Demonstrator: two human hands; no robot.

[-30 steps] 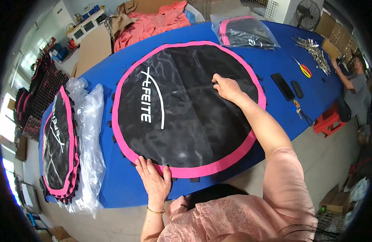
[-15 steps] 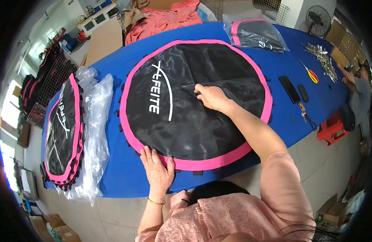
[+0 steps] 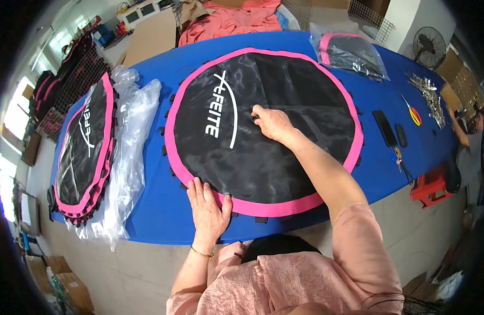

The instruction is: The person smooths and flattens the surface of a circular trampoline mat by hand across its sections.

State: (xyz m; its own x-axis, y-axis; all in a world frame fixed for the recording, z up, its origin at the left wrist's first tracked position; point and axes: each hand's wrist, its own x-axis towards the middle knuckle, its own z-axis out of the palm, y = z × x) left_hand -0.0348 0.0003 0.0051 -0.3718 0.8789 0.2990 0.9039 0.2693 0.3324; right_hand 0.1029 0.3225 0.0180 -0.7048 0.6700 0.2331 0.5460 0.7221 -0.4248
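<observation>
A round black trampoline mat (image 3: 305, 152) with a pink border and white lettering lies flat on the blue-covered table (image 3: 152, 215). My left hand (image 3: 209, 210) rests open on its near left border, fingers stretched out and pressing on the pink edge. My right hand (image 3: 276, 125) is closed in a pinch over the middle of the mat, just right of the white curved line. A small dark object (image 3: 256, 119) shows at its fingertips; its kind is not clear. Short black tabs stick out around the mat's rim.
Left of the mat lie clear plastic bags (image 3: 131, 157) and a stack of similar mats (image 3: 87, 163). A bagged folded mat (image 3: 352, 55) sits at the back. Scissors (image 3: 411, 111), a phone (image 3: 384, 128), keys (image 3: 398, 157) and metal pieces (image 3: 429, 97) are right. Another person (image 3: 467, 163) is beyond.
My right hand has slid left across the mat, closer to the white curve. My left hand stays on the border. The whole view has shifted slightly.
</observation>
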